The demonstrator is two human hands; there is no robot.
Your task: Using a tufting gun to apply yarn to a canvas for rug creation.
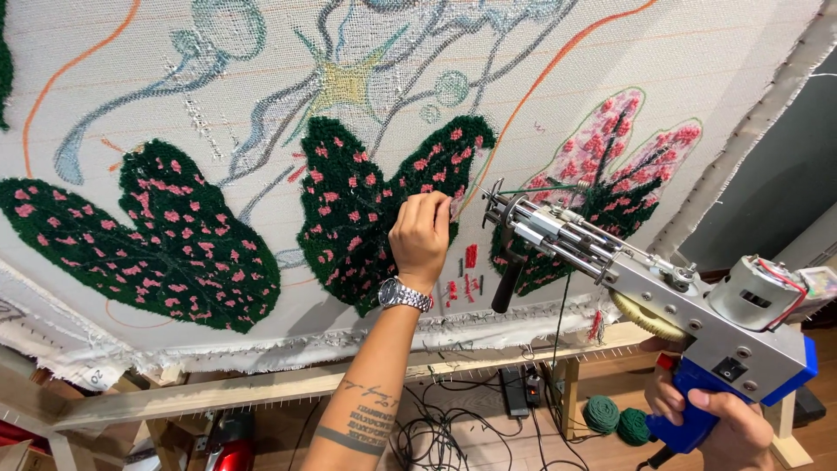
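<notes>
Head view shows one big cloth stretched on a wooden frame. I count three dark green leaves with pink spots and one pink leaf with dark green in it. Thin orange and grey lines run over the bare cloth, and a yellow star sits near the top.

One left hand is up on the cloth. Its fingers are curled, and the fingertips press on the right edge of the middle leaf. I cannot tell if they pinch any yarn. A silver watch is on that wrist.

One right hand is low on the right. Its fingers are wrapped tight round the blue grip of one tufting gun. The gun's tip points at the cloth, just beside the left hand's fingers, between the middle leaf and the pink leaf.

Two green yarn balls lie on the floor, with black cords near them.
</notes>
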